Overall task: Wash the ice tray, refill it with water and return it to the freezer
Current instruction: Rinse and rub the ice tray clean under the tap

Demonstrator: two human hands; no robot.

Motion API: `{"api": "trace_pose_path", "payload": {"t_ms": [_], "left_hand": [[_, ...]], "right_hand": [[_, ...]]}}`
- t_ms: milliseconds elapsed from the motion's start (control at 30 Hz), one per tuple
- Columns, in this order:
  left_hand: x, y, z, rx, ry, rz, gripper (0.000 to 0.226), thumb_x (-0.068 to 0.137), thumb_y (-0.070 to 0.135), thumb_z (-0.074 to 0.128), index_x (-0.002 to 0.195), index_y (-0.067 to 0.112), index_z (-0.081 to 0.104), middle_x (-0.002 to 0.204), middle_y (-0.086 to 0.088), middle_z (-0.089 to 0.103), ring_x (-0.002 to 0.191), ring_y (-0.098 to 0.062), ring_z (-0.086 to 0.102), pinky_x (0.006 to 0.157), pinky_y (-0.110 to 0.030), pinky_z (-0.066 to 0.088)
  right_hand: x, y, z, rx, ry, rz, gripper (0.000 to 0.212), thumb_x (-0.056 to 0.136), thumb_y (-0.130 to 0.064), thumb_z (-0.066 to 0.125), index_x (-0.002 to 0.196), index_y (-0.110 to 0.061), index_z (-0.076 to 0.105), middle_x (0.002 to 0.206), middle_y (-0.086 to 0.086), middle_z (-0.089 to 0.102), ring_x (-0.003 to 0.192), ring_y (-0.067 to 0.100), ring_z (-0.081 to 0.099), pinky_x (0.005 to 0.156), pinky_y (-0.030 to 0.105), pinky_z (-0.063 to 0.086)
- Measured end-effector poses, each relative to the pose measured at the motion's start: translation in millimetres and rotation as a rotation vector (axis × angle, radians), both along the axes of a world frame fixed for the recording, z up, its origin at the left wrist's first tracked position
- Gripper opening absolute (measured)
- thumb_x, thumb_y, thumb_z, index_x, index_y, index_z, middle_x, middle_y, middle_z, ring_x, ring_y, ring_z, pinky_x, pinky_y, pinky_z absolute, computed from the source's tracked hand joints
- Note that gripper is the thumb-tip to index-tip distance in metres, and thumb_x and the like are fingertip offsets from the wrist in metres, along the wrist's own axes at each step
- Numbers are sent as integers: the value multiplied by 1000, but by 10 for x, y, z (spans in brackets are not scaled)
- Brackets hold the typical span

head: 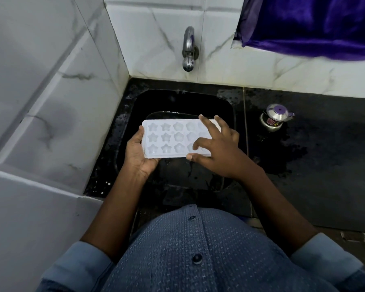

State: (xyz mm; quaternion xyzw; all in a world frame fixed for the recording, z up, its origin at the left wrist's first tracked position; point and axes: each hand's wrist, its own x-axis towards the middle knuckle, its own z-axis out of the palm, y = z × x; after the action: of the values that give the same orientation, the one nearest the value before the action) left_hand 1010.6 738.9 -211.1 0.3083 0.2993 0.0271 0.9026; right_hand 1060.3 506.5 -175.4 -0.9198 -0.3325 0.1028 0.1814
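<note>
Marble-look tiles (51, 102) at left, black sink (177, 98) under the tap (189, 49). Left grip (138, 152) curls round the ice tray (167, 138)'s left end, thumb on top. Tray's white, translucent, w/ star & flower cells in 3 rows, held level over the sink. Right grip (217, 148) is spread wide, fingers on its right end. Small steel pot (275, 119) sits on the wet tabletop (325, 154).

A home kitchen: a black sink (183, 102) sunk in a dark stone counter (325, 165), wall tap (189, 49), marble-look tiles (156, 39).
</note>
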Motion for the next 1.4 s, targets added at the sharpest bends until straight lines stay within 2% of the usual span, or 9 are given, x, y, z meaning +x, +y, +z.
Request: {"api": "trace_pose_path", "payload": {"t_ms": [100, 267, 400, 533, 733, 933, 1167, 1400], "left_hand": [[-2, -25, 16, 7, 4, -8, 51, 111, 45, 42, 131, 5, 67, 127, -21, 74, 108, -37, 76, 84, -51, 63], [-15, -24, 17, 28, 12, -10, 55, 110, 46, 42, 138, 5, 64, 130, -21, 72, 115, -38, 73, 89, -53, 61], [-31, 3, 14, 23, 11, -1, 53, 111, 45, 42, 136, 5, 65, 129, -21, 73, 111, -37, 74, 84, -51, 63], [-46, -18, 8, 12, 23, -2, 53, 111, 45, 41, 134, 5, 66, 128, -20, 74, 111, -37, 74, 82, -51, 63], [-45, -25, -25, 16, 29, -12, 58, 110, 47, 41, 142, 4, 61, 133, -22, 71, 125, -41, 67, 96, -57, 57], [-69, 29, -39, 13, 19, -2, 56, 110, 46, 42, 143, 4, 60, 133, -21, 71, 117, -38, 72, 86, -52, 63], [-75, 19, -54, 15, 22, -12, 57, 110, 46, 42, 144, 4, 59, 133, -21, 71, 118, -39, 71, 87, -54, 61], [-35, 9, -71, 16, 24, -4, 58, 110, 47, 42, 143, 4, 61, 132, -22, 71, 120, -40, 70, 95, -57, 57]], "right_hand": [[-20, 38, 14, -27, 33, 6, 46, 94, -76, 48, 120, -44, 70, 175, -7, -6, 157, 25, -20, 120, 57, -3], [-45, 76, 0, -12, 81, 0, 50, 94, -76, 46, 119, -41, 71, 175, -6, -4, 157, 23, -19, 120, 55, -4], [-66, 67, -5, -44, 76, 3, 48, 96, -75, 44, 123, -45, 69, 175, -4, -3, 157, 24, -20, 119, 57, -4], [-78, 72, 4, -85, 1, -12, 47, 98, -74, 41, 118, -44, 71, 175, -4, -6, 157, 26, -21, 119, 53, -6], [-85, 108, -3, -83, -5, -6, 52, 97, -74, 43, 123, -39, 71, 175, -3, -4, 158, 28, -18, 120, 56, -4], [-117, 91, -13, -88, 13, 33, 52, 95, -76, 44, 128, -43, 67, 175, -3, -3, 158, 28, -17, 120, 58, -1], [-100, 105, 51, -87, -5, -19, 49, 98, -75, 39, 116, -44, 72, 175, -3, -4, 158, 27, -18, 120, 55, -2], [-73, 136, -28, -74, -33, -6, 49, 96, -73, 46, 118, -38, 71, 175, 0, -6, 159, 31, -14, 120, 59, 3]]}}
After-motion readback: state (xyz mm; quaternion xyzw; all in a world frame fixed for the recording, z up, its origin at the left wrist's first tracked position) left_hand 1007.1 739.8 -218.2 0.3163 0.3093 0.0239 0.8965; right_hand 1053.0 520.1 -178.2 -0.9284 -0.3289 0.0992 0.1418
